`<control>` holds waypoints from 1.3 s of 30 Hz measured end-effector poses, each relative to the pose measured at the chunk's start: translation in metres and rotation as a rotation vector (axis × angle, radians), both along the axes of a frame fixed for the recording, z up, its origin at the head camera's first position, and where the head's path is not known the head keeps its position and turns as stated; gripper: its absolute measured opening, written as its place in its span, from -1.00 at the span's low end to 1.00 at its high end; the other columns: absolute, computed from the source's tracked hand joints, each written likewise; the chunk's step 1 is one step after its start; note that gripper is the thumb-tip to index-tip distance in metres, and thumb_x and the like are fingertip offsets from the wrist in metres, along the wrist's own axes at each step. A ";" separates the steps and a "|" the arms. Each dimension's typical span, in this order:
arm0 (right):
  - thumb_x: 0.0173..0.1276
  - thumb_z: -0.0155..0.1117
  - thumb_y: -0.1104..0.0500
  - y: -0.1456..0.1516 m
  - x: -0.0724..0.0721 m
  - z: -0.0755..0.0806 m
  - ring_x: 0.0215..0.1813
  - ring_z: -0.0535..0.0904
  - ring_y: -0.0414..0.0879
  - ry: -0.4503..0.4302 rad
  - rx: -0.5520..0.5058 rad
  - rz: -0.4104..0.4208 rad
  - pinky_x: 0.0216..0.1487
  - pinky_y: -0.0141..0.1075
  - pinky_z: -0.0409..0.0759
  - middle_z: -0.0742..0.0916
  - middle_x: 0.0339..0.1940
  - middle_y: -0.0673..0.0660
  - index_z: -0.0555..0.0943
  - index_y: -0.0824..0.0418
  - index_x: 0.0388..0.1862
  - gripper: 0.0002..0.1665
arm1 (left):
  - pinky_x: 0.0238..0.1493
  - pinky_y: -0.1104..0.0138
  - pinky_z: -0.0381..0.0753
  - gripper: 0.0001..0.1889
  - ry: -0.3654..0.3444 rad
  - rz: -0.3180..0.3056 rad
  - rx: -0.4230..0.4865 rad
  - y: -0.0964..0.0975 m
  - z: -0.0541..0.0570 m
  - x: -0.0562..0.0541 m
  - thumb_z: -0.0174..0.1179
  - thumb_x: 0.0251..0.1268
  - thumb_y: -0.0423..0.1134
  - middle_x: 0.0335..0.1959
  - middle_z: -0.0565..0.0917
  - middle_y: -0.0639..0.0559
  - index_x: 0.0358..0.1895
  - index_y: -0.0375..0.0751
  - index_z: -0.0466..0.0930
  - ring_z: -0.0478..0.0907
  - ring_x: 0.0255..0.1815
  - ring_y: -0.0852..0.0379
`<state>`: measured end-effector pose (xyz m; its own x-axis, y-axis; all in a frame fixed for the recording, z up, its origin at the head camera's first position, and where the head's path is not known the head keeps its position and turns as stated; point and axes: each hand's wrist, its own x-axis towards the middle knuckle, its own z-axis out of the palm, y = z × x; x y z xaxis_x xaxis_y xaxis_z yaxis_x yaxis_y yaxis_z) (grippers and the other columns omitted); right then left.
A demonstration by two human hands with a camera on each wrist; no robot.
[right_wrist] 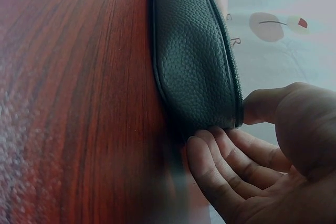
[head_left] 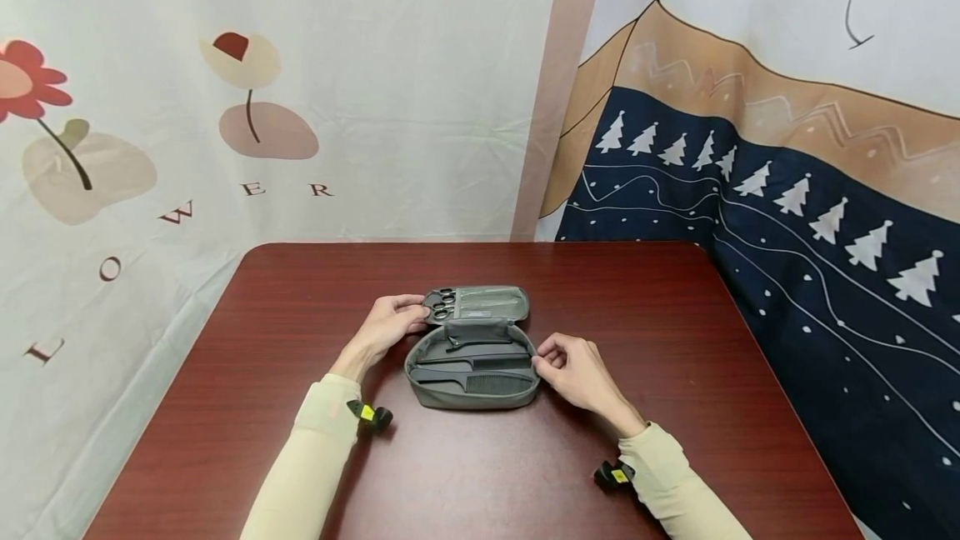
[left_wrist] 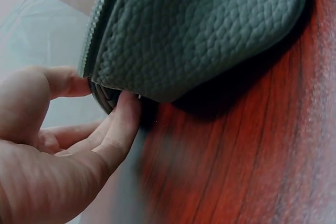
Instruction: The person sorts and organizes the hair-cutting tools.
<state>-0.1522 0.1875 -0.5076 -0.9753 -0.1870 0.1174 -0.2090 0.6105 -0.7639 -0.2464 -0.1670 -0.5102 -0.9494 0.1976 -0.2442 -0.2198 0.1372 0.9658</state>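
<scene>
A grey-green zip case [head_left: 472, 400] of pebbled leather lies open on the table, its lid [head_left: 512, 302] folded back to the far side. Scissors [head_left: 442, 303] with black ring handles sit in the lid's left part. Two black tail combs, a front comb [head_left: 498, 382] and a rear comb [head_left: 495, 362], lie inside the base behind its front wall. Behind them is a slim dark hair clip [head_left: 468, 344]. My left hand [head_left: 382, 326] pinches the lid's left edge, thumb above and fingers below. My right hand [head_left: 579, 369] pinches the zipped rim at the base's right end.
The reddish-brown table [head_left: 300, 290] has rounded far corners. A pale printed curtain [head_left: 412, 107] hangs behind it, and a navy curtain [head_left: 787, 273] with white trees hangs along the right side. Each sleeve carries a small black wrist camera [head_left: 381, 418].
</scene>
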 end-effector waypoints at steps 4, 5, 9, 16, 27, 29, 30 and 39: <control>0.45 0.51 0.19 -0.001 0.000 0.000 -0.36 0.68 -0.36 0.002 0.000 0.002 -0.23 -0.47 0.66 0.84 -0.39 -0.04 0.80 0.11 -0.26 -0.95 | 0.05 0.49 0.84 -0.43 0.011 0.013 0.026 -0.001 -0.001 0.001 0.24 0.63 -0.43 0.14 0.85 -0.22 0.55 -0.67 0.42 0.80 -0.12 0.39; 0.45 0.51 0.19 -0.001 0.000 0.000 -0.36 0.68 -0.36 0.003 -0.001 0.004 -0.23 -0.47 0.66 0.84 -0.39 -0.04 0.80 0.11 -0.26 -0.95 | 0.04 0.49 0.84 -0.43 0.013 0.016 0.032 -0.001 -0.001 0.001 0.25 0.62 -0.44 0.12 0.85 -0.20 0.55 -0.67 0.41 0.80 -0.13 0.39; 0.46 0.51 0.18 -0.001 0.000 0.000 -0.36 0.68 -0.35 -0.001 -0.005 0.007 -0.23 -0.47 0.66 0.84 -0.39 -0.04 0.80 0.12 -0.25 -0.94 | 0.01 0.50 0.84 -0.41 0.018 0.046 0.048 0.000 -0.002 0.000 0.27 0.57 -0.49 0.10 0.85 -0.18 0.56 -0.66 0.41 0.79 -0.16 0.40; 0.46 0.51 0.18 0.000 -0.001 0.000 -0.36 0.69 -0.35 0.004 -0.003 0.000 -0.23 -0.47 0.66 0.85 -0.39 -0.03 0.80 0.13 -0.25 -0.94 | 0.05 0.44 0.86 -0.37 0.037 0.085 0.071 0.002 0.000 0.000 0.30 0.52 -0.51 0.30 0.76 -0.38 0.60 -0.55 0.43 0.79 -0.15 0.39; 0.45 0.51 0.19 0.001 -0.001 -0.001 -0.36 0.70 -0.35 0.003 -0.009 0.002 -0.24 -0.47 0.66 0.85 -0.39 -0.03 0.80 0.13 -0.25 -0.94 | 0.08 0.46 0.86 -0.35 0.126 0.111 0.071 0.000 0.003 0.005 0.36 0.52 -0.50 0.41 0.67 -0.48 0.63 -0.42 0.47 0.80 0.02 0.41; 0.45 0.51 0.19 0.001 -0.001 -0.001 -0.36 0.70 -0.35 0.000 -0.010 0.002 -0.24 -0.47 0.66 0.85 -0.39 -0.03 0.80 0.13 -0.25 -0.95 | 0.08 0.46 0.86 -0.35 0.147 0.117 0.064 0.000 0.003 0.006 0.38 0.51 -0.49 0.38 0.70 -0.44 0.62 -0.39 0.49 0.80 0.03 0.42; 0.46 0.51 0.18 0.001 -0.001 -0.001 -0.36 0.70 -0.35 -0.001 -0.011 0.001 -0.24 -0.47 0.66 0.85 -0.39 -0.03 0.80 0.13 -0.25 -0.94 | 0.08 0.47 0.85 -0.35 0.156 0.117 0.058 -0.001 0.003 0.007 0.39 0.51 -0.47 0.37 0.71 -0.42 0.62 -0.37 0.50 0.80 0.03 0.43; 0.45 0.51 0.19 0.001 -0.001 -0.002 -0.37 0.70 -0.34 -0.003 -0.016 -0.004 -0.26 -0.47 0.66 0.85 -0.39 -0.02 0.80 0.14 -0.26 -0.94 | 0.06 0.53 0.82 -0.37 0.258 0.141 0.028 -0.001 0.002 0.012 0.43 0.48 -0.49 0.29 0.76 -0.45 0.58 -0.32 0.56 0.80 -0.02 0.43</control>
